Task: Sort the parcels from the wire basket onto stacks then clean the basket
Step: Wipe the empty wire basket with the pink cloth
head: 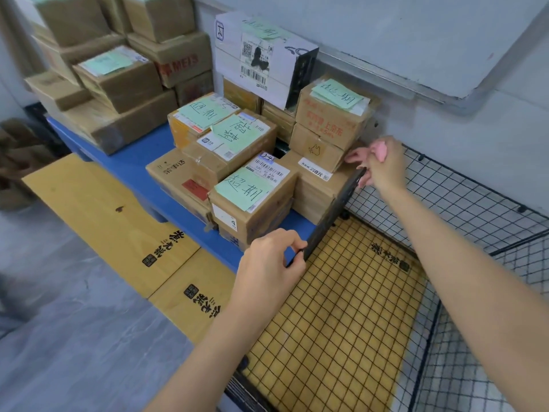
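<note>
**Wire basket, emptied, held at its left wall by both hands**

Wire basket (445, 188) sits on the floor against the wall, at the right of our view, and we see no parcel in it. Our left hand (267, 260) curls its fingers round the near end of the dark side panel (332, 209), at the top edge. Our right hand (383, 165) is at the far end of that panel, clutching a pink cloth (378, 150) bunched in its fingers, the fingertips close to a carton's corner.

Through the black mesh floor we see a yellow cardboard sheet (341, 307) printed with black characters. Just left of the panel, pressed close to it, the parcels (252, 203) stand stacked on a blue platform (118, 162); they crowd the basket's left side. Two more yellow boards (110, 221) lie on the grey floor in front of the platform.

We count at least six green notes (243, 188) on the cartons, several handwritten "超期". One white box (261, 55) tops the rear stack, with a barcode label. A brown carton (178, 66) reads "MEIS" in red. Nearer labels show "24", "4" and "8元". A whiteboard (416, 40) hangs on the wall above.
</note>
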Motion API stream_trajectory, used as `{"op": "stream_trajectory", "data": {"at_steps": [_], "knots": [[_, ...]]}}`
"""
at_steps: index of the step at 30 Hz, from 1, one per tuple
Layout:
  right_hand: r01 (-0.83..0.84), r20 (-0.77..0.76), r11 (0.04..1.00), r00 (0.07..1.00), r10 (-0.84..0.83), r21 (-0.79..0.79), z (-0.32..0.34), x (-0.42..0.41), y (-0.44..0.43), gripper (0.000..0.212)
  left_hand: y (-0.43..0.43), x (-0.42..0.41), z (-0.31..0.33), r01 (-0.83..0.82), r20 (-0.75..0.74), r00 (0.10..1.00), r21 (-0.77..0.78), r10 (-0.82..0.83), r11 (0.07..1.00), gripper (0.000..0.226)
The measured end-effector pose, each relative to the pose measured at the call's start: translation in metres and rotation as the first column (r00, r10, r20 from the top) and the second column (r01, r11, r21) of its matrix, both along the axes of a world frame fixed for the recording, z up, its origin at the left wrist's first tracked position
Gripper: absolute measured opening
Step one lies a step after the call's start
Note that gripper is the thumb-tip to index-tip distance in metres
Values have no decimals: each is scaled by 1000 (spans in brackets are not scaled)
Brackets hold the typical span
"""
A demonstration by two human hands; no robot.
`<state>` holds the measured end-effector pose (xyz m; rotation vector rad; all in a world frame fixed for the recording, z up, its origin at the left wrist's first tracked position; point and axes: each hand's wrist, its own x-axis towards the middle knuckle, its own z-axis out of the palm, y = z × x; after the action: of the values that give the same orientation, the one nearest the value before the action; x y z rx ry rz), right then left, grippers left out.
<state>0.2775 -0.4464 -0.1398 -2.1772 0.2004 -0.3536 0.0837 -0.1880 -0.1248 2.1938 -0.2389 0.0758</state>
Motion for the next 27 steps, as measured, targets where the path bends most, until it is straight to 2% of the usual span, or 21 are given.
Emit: {"op": "stream_trajectory", "data": {"at_steps": [2, 7, 13, 18, 20, 22, 24, 27], "knots": [[1, -7, 1000, 1000, -1, 4, 3, -14, 11, 35, 0, 0, -1, -7, 1, 1000, -3, 7, 1000, 7], [3, 6, 999, 1000, -3, -38, 2, -56, 42, 10, 0, 2, -3, -5, 1, 1000, 4, 5, 1000, 7], [-13, 23, 998, 1000, 14, -67, 0, -112, 82, 13, -1, 3, -1, 10, -18, 1000, 7, -10, 1000, 6], [-27, -48, 998, 999, 24, -62, 12, -154, 115, 15, 1, 1, 2, 28, 4, 1000, 19, -28, 999, 11], [-34, -84, 999, 996, 33, -10, 19, -169, 126, 18, 3, 0, 1, 32, 24, 999, -4, -32, 999, 12], [-18, -127, 993, 991, 32, 113, 28, -186, 136, 20, 5, -2, 0, 40, 40, 998, -28, -39, 999, 18], [20, -185, 965, 982, 30, 263, 34, -200, 137, 18, 7, -4, 0, 41, 23, 999, -38, -40, 998, 27], [70, -178, 893, 984, 12, 444, 42, -208, 130, 12, 9, -5, 3, 25, 24, 999, -28, -24, 999, 25]]}}
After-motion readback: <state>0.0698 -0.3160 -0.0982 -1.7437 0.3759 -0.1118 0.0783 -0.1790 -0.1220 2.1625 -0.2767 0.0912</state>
